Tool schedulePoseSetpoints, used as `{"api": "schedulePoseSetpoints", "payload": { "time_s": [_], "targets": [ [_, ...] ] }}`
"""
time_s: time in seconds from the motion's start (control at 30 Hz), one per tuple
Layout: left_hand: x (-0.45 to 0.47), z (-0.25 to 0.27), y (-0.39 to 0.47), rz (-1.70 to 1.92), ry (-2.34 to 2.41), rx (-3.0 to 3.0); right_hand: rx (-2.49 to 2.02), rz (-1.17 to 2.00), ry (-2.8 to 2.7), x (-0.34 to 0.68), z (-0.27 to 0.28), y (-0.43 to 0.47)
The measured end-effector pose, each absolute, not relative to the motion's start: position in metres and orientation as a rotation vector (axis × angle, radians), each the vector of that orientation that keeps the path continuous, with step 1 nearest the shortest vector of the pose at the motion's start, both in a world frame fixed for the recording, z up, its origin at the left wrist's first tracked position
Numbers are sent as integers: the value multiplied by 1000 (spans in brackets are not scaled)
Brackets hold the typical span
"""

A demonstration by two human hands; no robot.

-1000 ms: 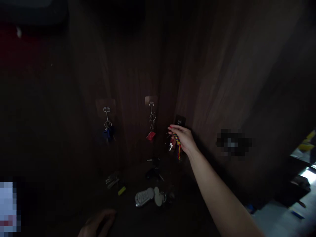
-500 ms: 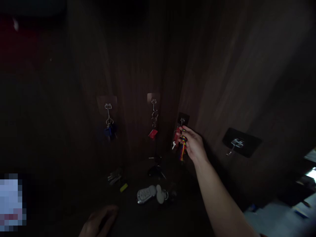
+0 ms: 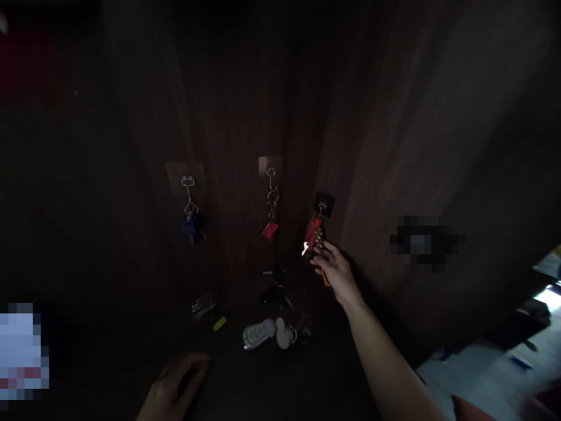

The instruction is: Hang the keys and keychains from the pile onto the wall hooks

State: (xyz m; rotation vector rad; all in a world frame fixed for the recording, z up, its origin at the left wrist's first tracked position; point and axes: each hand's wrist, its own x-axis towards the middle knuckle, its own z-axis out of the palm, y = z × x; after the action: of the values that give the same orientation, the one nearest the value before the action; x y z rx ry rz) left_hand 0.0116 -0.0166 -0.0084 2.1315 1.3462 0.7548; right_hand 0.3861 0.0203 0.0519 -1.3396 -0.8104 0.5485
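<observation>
My right hand (image 3: 336,270) is just below a hook on the right wall, its fingers apart beside a colourful braided key fob (image 3: 319,237). That fob hangs from the hook with a red tag (image 3: 311,231) and a small bright key (image 3: 305,248); its yellow tassel (image 3: 325,278) is partly hidden by my fingers. My left hand (image 3: 175,383) rests low at the front with thumb and index finger apart, holding nothing. Beyond it lie a grey remote fob (image 3: 258,335), a pale rounded tag (image 3: 284,334), a yellow tag (image 3: 220,323) and a bunch of keys (image 3: 204,305).
Blue-headed keys (image 3: 191,228) hang from a left hook on the dark back wall. A red tag with keys (image 3: 270,230) hangs from the middle hook (image 3: 270,172). A dark car key (image 3: 274,294) lies at the back of the surface. The right wall bears a blurred-out patch (image 3: 423,242).
My right hand has slid down from the hook, and its fingers have loosened from the braided fob, which now hangs beside the red tag. My left hand stays put.
</observation>
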Motion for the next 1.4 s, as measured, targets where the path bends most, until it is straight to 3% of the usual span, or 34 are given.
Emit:
{"api": "schedulePoseSetpoints", "payload": {
  "time_s": [0.33,0.67,0.97,1.13,1.4],
  "targets": [
    [15,-5,-19,756,1375,2124,-1458,263,-1009,393,3,22],
    [13,-8,-16,732,1377,2140,-1397,-63,-1110,381,18,13],
    [16,0,-19,724,1356,2137,-1744,400,-1348,389,22,3],
    [16,-1,-18,734,1372,2136,-1977,502,-1358,391,21,2],
    [14,-2,-18,709,1390,2132,-1920,598,-1494,388,14,2]
  ]
}}
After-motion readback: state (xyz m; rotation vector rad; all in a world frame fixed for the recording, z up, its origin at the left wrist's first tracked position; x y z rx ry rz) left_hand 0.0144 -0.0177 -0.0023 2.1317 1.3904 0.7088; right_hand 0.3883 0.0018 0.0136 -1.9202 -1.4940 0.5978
